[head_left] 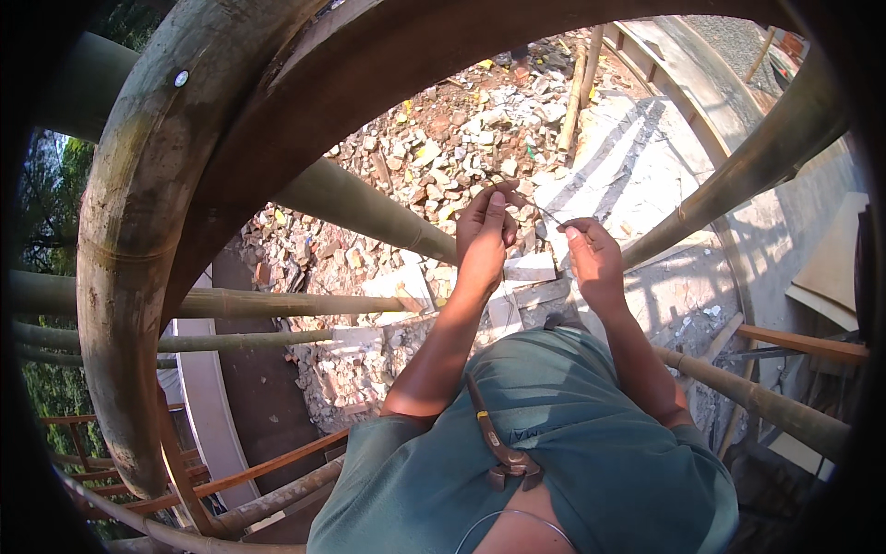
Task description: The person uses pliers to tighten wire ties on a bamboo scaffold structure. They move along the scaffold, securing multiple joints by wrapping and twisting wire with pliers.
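Observation:
A thin dark wire (544, 212) runs between my two raised hands. My left hand (486, 229) is closed on it, thumb pressed to the fingers. A little lower and to the right, my right hand (595, 257) pinches the wire's other part between thumb and fingertips. Against the chest of my green shirt (572, 397) hangs a pair of end-cutting pincers (503, 448), its jaws near the neckline and neither hand on it.
Bamboo poles (369, 214) cross around me, with a thick one (134, 231) at the left and another (738, 175) at the right. A brown curved beam (388, 74) arches overhead. Far below lie broken rubble (452, 138) and a pale slab (637, 157).

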`<state>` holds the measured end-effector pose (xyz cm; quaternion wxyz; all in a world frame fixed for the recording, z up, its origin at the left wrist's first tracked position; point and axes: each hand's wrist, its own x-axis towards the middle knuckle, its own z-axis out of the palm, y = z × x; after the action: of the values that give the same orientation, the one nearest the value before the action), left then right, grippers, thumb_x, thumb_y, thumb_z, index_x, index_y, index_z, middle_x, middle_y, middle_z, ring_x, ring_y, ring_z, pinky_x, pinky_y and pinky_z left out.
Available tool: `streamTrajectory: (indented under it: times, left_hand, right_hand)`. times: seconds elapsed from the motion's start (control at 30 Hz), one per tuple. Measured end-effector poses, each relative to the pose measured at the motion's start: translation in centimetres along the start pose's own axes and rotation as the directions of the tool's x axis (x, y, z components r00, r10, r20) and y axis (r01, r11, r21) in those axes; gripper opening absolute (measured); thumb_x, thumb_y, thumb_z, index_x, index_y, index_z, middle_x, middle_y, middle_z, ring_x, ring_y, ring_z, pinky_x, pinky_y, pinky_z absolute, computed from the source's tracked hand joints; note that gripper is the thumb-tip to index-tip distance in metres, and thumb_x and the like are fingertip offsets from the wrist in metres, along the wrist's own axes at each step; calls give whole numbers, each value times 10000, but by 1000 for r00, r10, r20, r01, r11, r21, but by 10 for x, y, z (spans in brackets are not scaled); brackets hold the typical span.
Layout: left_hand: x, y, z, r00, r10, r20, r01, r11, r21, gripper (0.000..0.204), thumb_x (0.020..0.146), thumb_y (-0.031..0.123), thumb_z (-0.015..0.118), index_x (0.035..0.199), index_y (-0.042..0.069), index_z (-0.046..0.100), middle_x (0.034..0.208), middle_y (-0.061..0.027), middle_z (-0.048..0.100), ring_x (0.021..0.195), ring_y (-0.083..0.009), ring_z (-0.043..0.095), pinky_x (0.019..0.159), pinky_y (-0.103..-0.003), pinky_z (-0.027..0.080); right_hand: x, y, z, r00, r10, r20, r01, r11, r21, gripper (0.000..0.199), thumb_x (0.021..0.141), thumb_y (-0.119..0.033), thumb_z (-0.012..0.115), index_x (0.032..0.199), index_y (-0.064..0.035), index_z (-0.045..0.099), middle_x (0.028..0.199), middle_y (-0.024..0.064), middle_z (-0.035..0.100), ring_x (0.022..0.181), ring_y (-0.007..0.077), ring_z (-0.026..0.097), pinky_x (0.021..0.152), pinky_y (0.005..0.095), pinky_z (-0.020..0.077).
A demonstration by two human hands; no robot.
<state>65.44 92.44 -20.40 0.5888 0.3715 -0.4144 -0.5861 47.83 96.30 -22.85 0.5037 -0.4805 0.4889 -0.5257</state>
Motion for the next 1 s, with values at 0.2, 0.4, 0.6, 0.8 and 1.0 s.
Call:
streamTrajectory:
  times: [0.2,0.4,0.6,0.8,1.0]
  left_hand:
    - [-12,7,2,999,-48,-2,47,988,-144,361,1066,243,468,1302,-18,551,1089,-134,682,552,-42,402,523,-200,350]
    - [-18,7,2,995,-94,-19,88,977,-194,315,1073,214,446,1242,-12,585,926,-103,692,539,-33,388,498,-193,349]
    - [-22,7,9,982,-181,-43,171,970,-174,335,1080,253,423,1213,-5,590,826,-58,639,538,-30,374,491,-195,336]
    - [-26,3,17,965,-251,-70,247,967,-61,348,1092,306,369,1014,41,580,677,32,457,528,-30,330,480,-195,295]
    - [-30,3,19,960,-252,120,237,963,125,387,1092,345,359,866,84,534,649,63,402,539,-35,311,484,-211,262]
  right_hand:
    - [-11,10,22,980,119,157,-138,984,112,179,1015,-136,535,1092,3,616,720,0,556,594,35,450,527,201,366]
    - [-14,14,27,966,116,230,-140,986,93,209,1022,-159,533,1126,15,584,728,15,571,528,26,431,452,193,344]
    - [-16,26,25,990,-46,137,47,999,-1,192,1002,-130,553,1105,23,608,755,37,617,575,50,505,495,210,398]
    - [-22,20,9,989,5,146,18,988,-152,194,994,-140,578,1086,14,652,868,58,658,703,57,576,583,213,453]
    - [1,-17,-17,963,-175,207,201,973,-111,263,980,-146,614,1184,13,661,1071,79,621,886,106,588,772,271,499]
